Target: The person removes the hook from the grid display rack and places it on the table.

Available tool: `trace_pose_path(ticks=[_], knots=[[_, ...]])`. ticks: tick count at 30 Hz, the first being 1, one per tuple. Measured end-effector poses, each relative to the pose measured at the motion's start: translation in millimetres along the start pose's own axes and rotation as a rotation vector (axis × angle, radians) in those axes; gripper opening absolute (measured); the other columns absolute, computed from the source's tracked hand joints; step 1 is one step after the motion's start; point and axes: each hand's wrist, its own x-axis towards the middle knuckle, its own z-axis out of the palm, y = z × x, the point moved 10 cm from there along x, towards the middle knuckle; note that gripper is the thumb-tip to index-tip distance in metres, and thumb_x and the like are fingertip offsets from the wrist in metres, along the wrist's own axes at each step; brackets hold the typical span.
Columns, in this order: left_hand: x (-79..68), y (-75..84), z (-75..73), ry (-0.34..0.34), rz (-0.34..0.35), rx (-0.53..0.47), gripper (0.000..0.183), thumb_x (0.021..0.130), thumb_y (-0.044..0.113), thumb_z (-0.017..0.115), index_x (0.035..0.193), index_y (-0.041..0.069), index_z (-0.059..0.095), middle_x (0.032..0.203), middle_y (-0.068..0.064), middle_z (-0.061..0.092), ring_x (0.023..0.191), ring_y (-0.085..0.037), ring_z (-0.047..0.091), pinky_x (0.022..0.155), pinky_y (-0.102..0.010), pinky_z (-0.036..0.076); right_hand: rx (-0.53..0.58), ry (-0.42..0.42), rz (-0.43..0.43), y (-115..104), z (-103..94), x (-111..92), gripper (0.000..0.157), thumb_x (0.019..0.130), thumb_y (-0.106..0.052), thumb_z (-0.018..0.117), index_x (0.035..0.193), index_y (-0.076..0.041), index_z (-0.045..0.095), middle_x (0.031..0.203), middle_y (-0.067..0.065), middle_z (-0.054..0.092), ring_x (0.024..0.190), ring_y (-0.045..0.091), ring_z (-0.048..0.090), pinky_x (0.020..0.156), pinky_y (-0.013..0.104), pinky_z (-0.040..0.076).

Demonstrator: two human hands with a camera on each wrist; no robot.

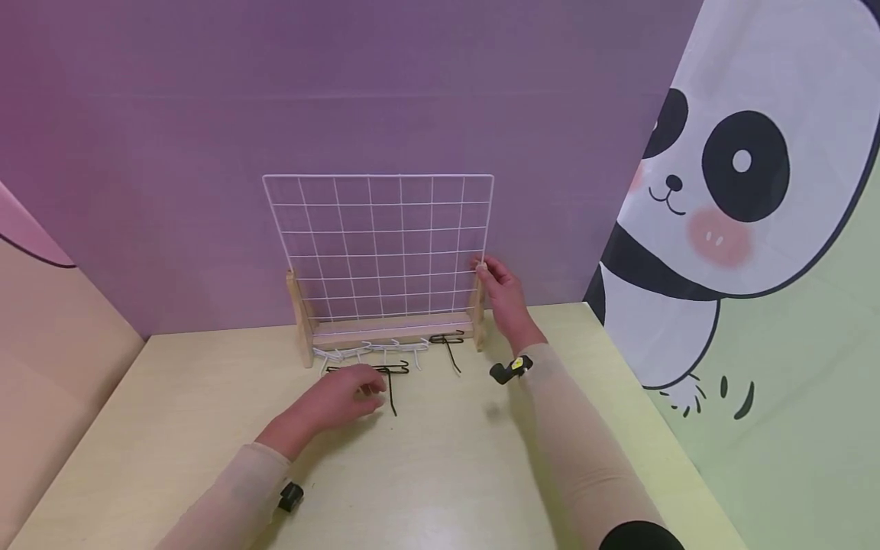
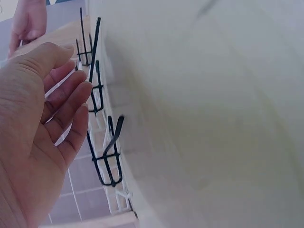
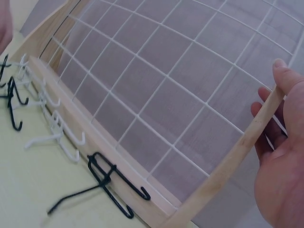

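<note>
A white wire grid panel stands upright in a wooden stand against the back wall. My right hand grips the right side of the rack. In the right wrist view, its thumb lies in front and its fingers behind the wooden side post. Low over the table, my left hand has loosely bent fingers and appears to hold nothing. Close to those fingers lies a black wire hook, and another black hook rests by the stand's right front. White hooks lie between them along the base.
The pale wooden table spreads out in front of the rack. Behind stands a purple wall covering, with a panda picture on the right. Each wrist carries a small black device.
</note>
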Motion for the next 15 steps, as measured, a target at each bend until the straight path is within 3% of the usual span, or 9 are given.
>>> trace_pose_path(ticks=[9,15], knots=[[-9.3,-11.3,-25.5,0.081,-0.030,-0.031,0.021,0.100,0.014,0.082,0.119,0.007,0.078,0.113,-0.005,0.075,0.103,-0.025,0.070,0.090,-0.045,0.062,-0.202,-0.065,-0.025,-10.6,-11.8,-4.0,0.046,0.114,-0.019,0.066,0.156,-0.003,0.059,0.154,0.017,0.064,0.144,0.030,0.058,0.124,0.044,0.045],[-26.4,-30.8,-50.4,0.169,-0.070,0.008,0.026,0.101,0.017,0.082,0.124,0.006,0.076,0.122,-0.010,0.073,0.112,-0.034,0.072,0.098,-0.057,0.060,-0.452,-0.102,-0.014,-3.4,-32.6,-24.8,0.055,0.115,-0.026,0.063,0.160,0.003,0.049,0.158,0.023,0.056,0.147,0.039,0.054,0.125,0.052,0.042]])
